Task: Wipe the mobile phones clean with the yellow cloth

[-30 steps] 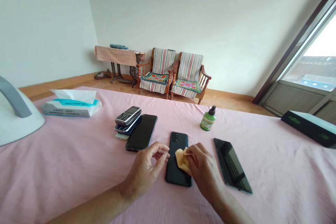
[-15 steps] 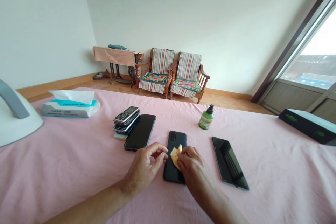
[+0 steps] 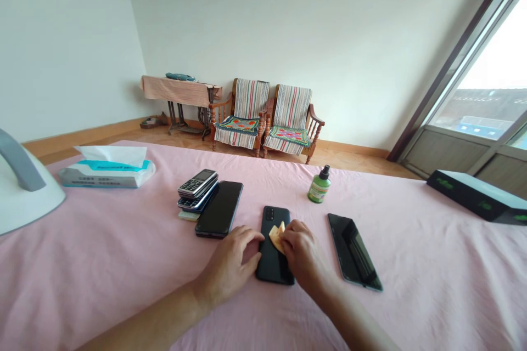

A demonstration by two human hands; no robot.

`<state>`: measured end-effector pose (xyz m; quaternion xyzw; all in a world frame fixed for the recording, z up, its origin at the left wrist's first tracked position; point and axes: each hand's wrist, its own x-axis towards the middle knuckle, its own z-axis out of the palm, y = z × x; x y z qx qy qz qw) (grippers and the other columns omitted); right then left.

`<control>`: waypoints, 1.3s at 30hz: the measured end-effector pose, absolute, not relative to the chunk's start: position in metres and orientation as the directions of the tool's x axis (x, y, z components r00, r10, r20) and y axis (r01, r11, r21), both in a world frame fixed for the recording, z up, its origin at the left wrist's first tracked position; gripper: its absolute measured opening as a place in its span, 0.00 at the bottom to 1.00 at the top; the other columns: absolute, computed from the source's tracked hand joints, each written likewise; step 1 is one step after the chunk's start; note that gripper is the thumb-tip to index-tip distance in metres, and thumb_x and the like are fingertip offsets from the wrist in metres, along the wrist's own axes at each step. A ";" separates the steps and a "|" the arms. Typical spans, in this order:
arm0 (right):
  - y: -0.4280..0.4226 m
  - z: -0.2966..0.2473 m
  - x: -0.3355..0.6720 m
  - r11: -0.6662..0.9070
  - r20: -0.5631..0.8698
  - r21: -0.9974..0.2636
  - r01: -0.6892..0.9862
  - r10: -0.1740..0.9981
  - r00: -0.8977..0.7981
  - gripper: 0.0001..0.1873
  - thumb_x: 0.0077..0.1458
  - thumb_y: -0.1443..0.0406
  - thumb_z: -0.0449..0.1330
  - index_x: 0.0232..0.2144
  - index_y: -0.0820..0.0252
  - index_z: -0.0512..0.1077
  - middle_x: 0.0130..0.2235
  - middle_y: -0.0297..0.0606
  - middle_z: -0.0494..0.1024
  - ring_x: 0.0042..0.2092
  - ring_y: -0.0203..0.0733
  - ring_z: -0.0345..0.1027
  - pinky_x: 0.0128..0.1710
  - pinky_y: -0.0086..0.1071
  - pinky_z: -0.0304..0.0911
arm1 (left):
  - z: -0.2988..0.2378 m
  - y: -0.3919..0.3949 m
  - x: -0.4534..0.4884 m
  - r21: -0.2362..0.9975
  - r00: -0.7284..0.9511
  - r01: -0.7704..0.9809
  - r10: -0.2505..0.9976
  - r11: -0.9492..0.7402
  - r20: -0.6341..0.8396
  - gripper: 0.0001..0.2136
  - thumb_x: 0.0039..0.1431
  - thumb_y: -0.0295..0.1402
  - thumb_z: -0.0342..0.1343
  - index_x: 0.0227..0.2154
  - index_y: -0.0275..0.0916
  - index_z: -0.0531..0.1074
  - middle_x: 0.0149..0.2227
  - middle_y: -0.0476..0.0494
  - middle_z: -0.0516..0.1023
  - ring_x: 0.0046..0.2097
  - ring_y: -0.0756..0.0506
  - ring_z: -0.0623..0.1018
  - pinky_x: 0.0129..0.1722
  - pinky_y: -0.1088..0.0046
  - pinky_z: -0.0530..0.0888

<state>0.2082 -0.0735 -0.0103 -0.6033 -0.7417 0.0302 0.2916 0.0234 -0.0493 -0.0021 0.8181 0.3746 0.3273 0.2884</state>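
Note:
A dark smartphone lies face down on the pink cloth, its camera block at the far left corner. My right hand pinches a small yellow cloth against the phone's back. At the phone's left edge is my left hand, thumb and fingers spread apart, their tips at or against that edge. Left of it lies another black smartphone, screen up, beside a stack of keypad phones. To the right, a dark phone with a glossy screen rests at a slant.
A green spray bottle stands beyond the phones. At the left are a tissue pack and a white appliance with a grey handle. A black box sits far right. Two wooden chairs stand behind the pink-covered table.
My left fingers and thumb have spread apart and come to the phone's left edge. The yellow cloth stays on the phone's back in my right hand. The view has shifted slightly.

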 end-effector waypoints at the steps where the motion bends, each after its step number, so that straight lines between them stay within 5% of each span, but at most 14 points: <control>1: -0.067 -0.011 0.210 0.266 0.407 -0.390 0.882 0.909 -0.094 0.15 0.55 0.77 0.53 0.20 0.62 0.71 0.30 0.37 0.69 0.34 0.36 0.62 0.34 0.27 0.55 | -0.002 -0.050 0.023 0.701 0.524 0.427 0.788 -0.571 0.324 0.14 0.49 0.22 0.54 0.39 0.40 0.73 0.40 0.43 0.75 0.46 0.42 0.73 0.48 0.65 0.69; 20: -0.066 -0.010 0.201 0.243 0.410 -0.229 0.943 0.902 -0.133 0.14 0.56 0.76 0.51 0.26 0.61 0.72 0.33 0.40 0.70 0.37 0.40 0.62 0.36 0.29 0.56 | -0.006 -0.053 0.020 0.663 0.556 0.404 0.745 -0.630 0.368 0.13 0.51 0.21 0.56 0.39 0.40 0.73 0.41 0.43 0.74 0.47 0.41 0.71 0.49 0.65 0.68; 39: -0.038 -0.012 0.208 0.238 0.430 -0.269 0.933 0.896 -0.105 0.14 0.57 0.75 0.51 0.26 0.61 0.73 0.31 0.39 0.70 0.35 0.39 0.62 0.36 0.28 0.55 | -0.004 -0.056 0.021 0.668 0.558 0.431 0.761 -0.607 0.331 0.14 0.47 0.25 0.63 0.38 0.39 0.72 0.51 0.39 0.72 0.53 0.38 0.70 0.54 0.59 0.65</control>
